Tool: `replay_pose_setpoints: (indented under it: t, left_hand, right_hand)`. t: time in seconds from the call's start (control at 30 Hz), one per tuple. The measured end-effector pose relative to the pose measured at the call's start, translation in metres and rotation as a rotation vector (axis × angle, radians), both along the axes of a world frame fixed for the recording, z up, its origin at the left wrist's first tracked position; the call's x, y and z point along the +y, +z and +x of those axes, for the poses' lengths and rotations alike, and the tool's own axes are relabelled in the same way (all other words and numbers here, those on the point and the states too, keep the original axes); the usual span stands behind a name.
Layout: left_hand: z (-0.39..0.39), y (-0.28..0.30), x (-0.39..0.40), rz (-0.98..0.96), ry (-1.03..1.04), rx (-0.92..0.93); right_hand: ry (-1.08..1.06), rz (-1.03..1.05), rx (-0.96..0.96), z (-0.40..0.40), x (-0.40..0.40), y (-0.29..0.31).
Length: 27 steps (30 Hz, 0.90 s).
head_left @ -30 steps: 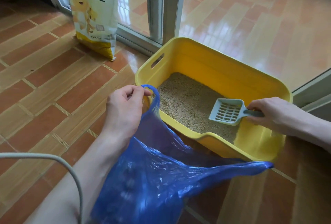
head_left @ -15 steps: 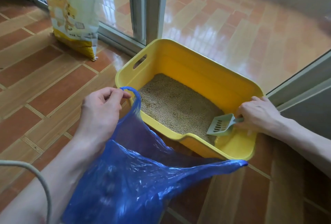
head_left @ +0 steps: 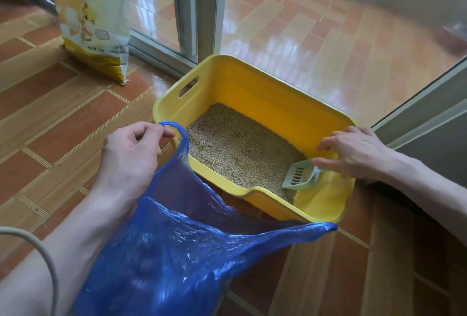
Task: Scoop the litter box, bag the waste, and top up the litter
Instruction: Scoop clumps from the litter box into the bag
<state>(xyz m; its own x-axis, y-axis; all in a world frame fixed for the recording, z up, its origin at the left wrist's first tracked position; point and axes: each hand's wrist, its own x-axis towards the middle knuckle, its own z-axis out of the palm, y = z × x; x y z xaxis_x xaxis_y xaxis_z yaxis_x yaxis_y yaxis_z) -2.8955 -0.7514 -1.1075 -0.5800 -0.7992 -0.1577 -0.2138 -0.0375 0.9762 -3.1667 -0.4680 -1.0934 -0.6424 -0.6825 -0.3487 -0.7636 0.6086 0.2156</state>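
With the left hand (head_left: 131, 154) pinching the crinkly blue plastic bag's (head_left: 177, 252) handle and the right hand's (head_left: 353, 154) loosened fingers barely touching the pale-green slotted plastic scoop (head_left: 300, 176), the bag mouth could sag shut.

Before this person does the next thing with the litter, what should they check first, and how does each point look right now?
1. Blue bag held up: ok, the left hand pinches one handle loop.
2. Bag mouth wide open: not ok, the far handle lies slack by the box corner.
3. Scoop in a firm grip: not ok, the right hand only touches its handle, fingers fairly straight.
4. Scoop placed safely: ok, it lies inside the yellow litter box at the near right corner.
5. Waste left in the litter: cannot tell, no clumps show.
6. Refill litter sack: ok, standing upright by the door frame.
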Motion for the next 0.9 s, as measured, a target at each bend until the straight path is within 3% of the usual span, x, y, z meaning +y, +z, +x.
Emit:
replay_pose_setpoints:
  t: [0.07, 0.2, 0.33, 0.43, 0.57, 0.9]
  left_hand:
    - [-0.001, 0.001, 0.001, 0.002, -0.006, 0.009]
    - [-0.001, 0.003, 0.004, -0.011, -0.007, 0.003]
    - [-0.003, 0.005, 0.002, -0.005, 0.012, -0.01]
    - [-0.002, 0.008, 0.001, -0.005, 0.012, -0.004]
    - [0.0, 0.014, 0.001, -0.011, 0.019, 0.02]
    - [0.005, 0.028, 0.004, -0.085, 0.025, 0.014]
  right_hand:
    - [0.047, -0.133, -0.032, 0.012, -0.007, 0.007]
    - [0.158, -0.402, -0.365, 0.051, -0.027, 0.022]
    - [0.279, -0.301, -0.54, 0.093, -0.032, 0.034]
    - [0.389, -0.12, -0.496, 0.111, -0.024, 0.039]
    - [0.485, 0.042, -0.278, 0.12, -0.013, 0.05]
    - [0.443, 0.111, -0.204, 0.13, -0.003, 0.048]
